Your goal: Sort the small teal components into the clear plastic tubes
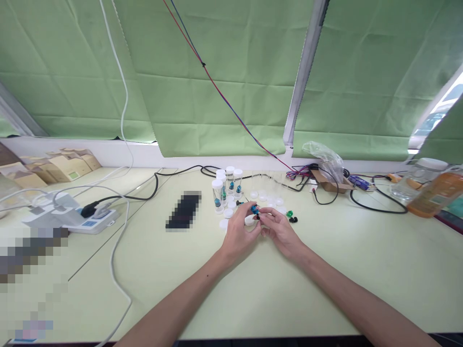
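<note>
My left hand (240,230) pinches a small, glossy blue piece (255,209) between thumb and fingers above the table. Close against it, my right hand (281,232) has its fingertips closed on a small black piece (258,217) at the lower end of the blue one. Whether the two pieces are joined, I cannot tell. Just right of my hands lie a green piece (290,213) and a black piece (293,220). Behind my left hand stand several clear tubes (218,204) with white caps and blue or green pieces inside. Loose white caps (228,213) lie around my hands.
Clear uncapped tubes (268,181) stand toward the wall. A dark pixelated patch (183,210) covers something left of the tubes. A power strip (94,220) with cables is at left. A cardboard box (331,183), cables and an orange bottle (436,193) are at right.
</note>
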The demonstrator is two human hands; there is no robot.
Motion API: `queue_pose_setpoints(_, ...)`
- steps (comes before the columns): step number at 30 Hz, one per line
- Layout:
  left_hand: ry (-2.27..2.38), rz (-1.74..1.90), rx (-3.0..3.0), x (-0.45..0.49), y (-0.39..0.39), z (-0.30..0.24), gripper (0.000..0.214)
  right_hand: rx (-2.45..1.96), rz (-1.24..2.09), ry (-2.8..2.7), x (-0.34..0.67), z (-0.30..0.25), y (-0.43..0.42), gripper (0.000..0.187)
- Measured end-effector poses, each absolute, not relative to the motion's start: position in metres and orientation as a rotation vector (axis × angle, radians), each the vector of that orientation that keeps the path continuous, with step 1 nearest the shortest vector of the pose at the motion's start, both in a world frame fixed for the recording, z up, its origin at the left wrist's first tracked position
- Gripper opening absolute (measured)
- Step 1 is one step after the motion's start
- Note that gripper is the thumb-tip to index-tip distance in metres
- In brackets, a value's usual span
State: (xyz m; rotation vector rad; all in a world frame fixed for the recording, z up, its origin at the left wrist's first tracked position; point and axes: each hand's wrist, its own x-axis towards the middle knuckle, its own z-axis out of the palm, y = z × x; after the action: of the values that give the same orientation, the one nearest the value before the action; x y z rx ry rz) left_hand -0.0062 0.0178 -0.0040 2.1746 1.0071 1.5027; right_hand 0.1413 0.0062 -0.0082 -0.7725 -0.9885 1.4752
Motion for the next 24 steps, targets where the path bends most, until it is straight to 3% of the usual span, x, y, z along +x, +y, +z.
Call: queue_pose_setpoints(24, 1.027, 1.548, 2.216, -0.0056, 0.0158, -0.0038, 0.046, -0.739, 1.532, -1.056, 0.1378, -0.0049, 0.0048, 0.030)
